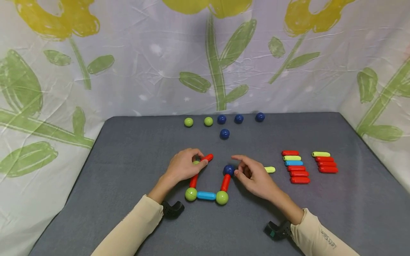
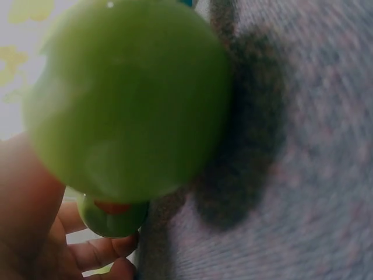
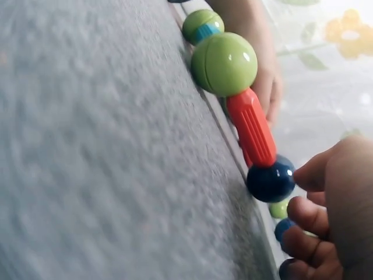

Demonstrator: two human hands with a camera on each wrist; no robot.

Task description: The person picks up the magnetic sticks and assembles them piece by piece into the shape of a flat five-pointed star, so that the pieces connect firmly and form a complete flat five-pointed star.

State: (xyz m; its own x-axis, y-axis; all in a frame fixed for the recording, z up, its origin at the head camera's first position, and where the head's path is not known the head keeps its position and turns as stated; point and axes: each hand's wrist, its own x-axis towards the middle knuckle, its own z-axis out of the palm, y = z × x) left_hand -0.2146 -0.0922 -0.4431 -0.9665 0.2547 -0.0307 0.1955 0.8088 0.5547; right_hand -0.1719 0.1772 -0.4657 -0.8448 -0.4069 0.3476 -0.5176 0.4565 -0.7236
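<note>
My left hand [image 1: 184, 166] pinches a red rod [image 1: 209, 157] between thumb and fingers, beside a partly covered green ball [image 1: 195, 162]. From that ball another red rod [image 1: 193, 181] runs to a green ball [image 1: 190, 194]. A light blue rod [image 1: 206, 195] joins it to a second green ball [image 1: 222, 197], from which a red rod [image 1: 225, 182] leads to a blue ball [image 1: 229, 170]. The thumb of my right hand [image 1: 256, 177] touches the blue ball [image 3: 271, 179] in the right wrist view, its other fingers loosely bent. A near green ball [image 2: 128, 99] fills much of the left wrist view.
Two green balls [image 1: 188, 122] and several blue balls [image 1: 238, 118] lie along the back of the grey table [image 1: 144, 135]. A yellow-green rod [image 1: 270, 169] shows beside my right hand. Farther right are two columns of rods [image 1: 298, 174], [image 1: 326, 164] mostly red. A flowered curtain [image 1: 153, 71] stands behind.
</note>
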